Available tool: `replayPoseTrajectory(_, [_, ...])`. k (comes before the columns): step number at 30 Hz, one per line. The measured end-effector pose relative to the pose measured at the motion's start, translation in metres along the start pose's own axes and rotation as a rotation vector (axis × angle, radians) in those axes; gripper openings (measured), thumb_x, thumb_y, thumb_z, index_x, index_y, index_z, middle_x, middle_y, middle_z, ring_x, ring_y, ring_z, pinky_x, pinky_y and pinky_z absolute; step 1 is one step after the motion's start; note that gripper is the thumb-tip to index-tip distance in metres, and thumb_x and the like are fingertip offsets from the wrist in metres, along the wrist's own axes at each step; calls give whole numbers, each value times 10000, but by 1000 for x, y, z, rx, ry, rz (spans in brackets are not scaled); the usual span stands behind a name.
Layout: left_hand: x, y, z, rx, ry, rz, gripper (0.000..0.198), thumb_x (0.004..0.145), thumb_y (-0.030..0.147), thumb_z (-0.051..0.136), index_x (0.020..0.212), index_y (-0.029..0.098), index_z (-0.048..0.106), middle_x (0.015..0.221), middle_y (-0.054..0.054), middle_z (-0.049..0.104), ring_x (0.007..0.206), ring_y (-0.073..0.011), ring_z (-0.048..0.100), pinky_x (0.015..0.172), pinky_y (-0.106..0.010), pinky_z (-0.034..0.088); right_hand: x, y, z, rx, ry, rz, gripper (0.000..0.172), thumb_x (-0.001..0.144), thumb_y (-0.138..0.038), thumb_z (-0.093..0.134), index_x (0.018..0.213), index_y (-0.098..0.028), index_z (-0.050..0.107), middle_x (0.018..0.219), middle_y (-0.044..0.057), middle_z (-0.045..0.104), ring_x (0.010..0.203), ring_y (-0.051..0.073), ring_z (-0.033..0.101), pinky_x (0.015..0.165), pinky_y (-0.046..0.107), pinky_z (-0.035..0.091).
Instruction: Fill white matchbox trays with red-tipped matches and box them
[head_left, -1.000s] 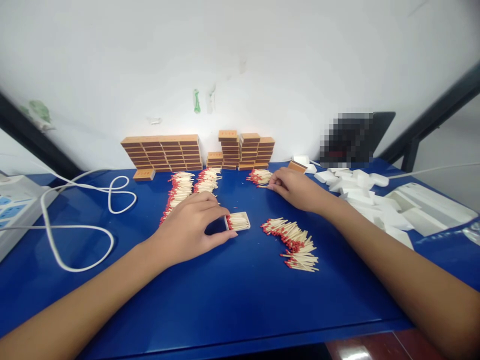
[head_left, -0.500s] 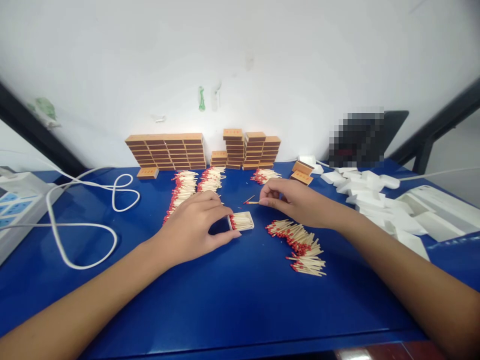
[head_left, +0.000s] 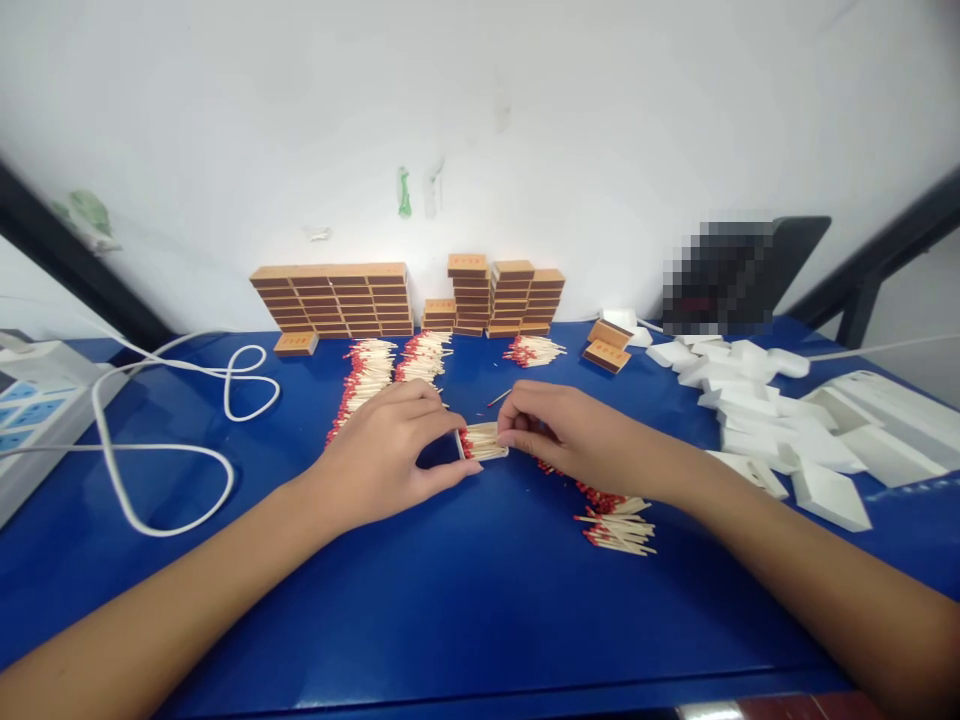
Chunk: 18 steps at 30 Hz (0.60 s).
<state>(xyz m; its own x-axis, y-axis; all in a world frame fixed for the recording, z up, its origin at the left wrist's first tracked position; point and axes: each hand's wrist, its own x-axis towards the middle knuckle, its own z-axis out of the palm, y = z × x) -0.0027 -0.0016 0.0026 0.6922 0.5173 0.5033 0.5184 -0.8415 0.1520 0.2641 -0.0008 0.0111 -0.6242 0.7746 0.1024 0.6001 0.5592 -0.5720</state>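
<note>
One white tray of matches lies well apart from the table's front edge. The left hand pinches the tray's left end; whether the right hand, at the right end, pinches anything, I cannot tell.

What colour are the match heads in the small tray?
The match heads are red, best seen in the head view.

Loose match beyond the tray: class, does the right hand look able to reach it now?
Probably yes: the loose match lies close by the right hand, with nothing visible blocking the way.
</note>
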Motion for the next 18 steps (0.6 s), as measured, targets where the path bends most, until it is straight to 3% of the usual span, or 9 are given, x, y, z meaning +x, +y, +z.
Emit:
replayPoseTrajectory(4, [0, -1, 0, -6, 4, 3, 304, 938, 435, 789, 1028, 144, 786, 869, -85, 738, 884, -251, 693, 807, -399, 600, -2, -2, 3, -1, -15, -7, 122, 1062, -276, 581, 972, -226, 647, 996, 33, 678, 833, 173, 592, 728, 317, 440])
replayPoseTrajectory(10, [1, -1, 1, -5, 11, 15, 315, 934, 437, 793, 1039, 140, 789, 898, -92, 745, 908, -261, 699, 827, -421, 607, -3, -6, 3, 8, 18, -44, 117, 1045, -305, 610, 983, -232, 678, 929, 27, 652, 774, 166, 579, 690, 310, 448])
replayPoseTrajectory(14, [0, 0, 0, -12, 2, 12, 324, 944, 443, 782, 1055, 138, 789, 890, -91, 742, 905, -259, 700, 834, -425, 610, 0, 3, 1, -41, 143, -27, 104, 1037, -298, 613, 1013, -230, 688, 905, 28, 645, 752, 167, 572, 680, 313, 453])
replayPoseTrajectory(18, [0, 1, 1, -5, -3, 5, 326, 941, 451, 784, 1075, 154, 785, 905, -86, 745, 917, -252, 702, 850, -416, 610, 6, 25, 0, -130, 269, -48, 153, 1035, -289, 615, 1149, -232, 701, 1031, 67, 648, 877, 205, 603, 765, 347, 490])
